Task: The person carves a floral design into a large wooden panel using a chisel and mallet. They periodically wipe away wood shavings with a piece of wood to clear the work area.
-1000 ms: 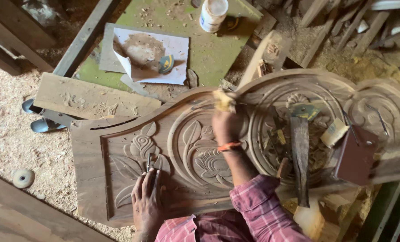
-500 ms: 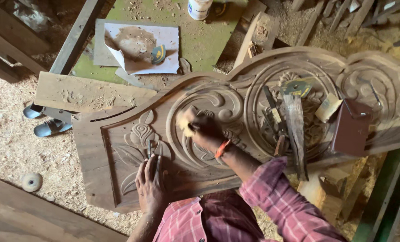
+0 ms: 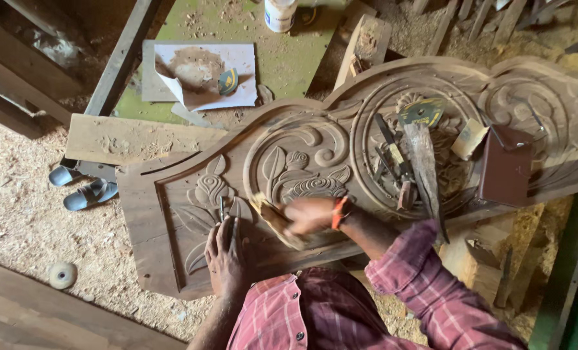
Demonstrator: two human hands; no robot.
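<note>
From my remote seat: the right hand [image 3: 308, 215] has its grip clenched on a folded piece of sandpaper [image 3: 273, 217], pressed to the carved wooden panel [image 3: 302, 155] just below a raised leaf-and-scroll motif. The left hand [image 3: 227, 259], left of that grip, lies flat with fingers spread on the panel's floral corner, grasping nothing. Chisels [image 3: 393, 162] rest on the carving, up and right of the grip.

Red-and-white checked shirt, sleeves rolled; orange wristband [image 3: 341, 212] on right wrist.
</note>
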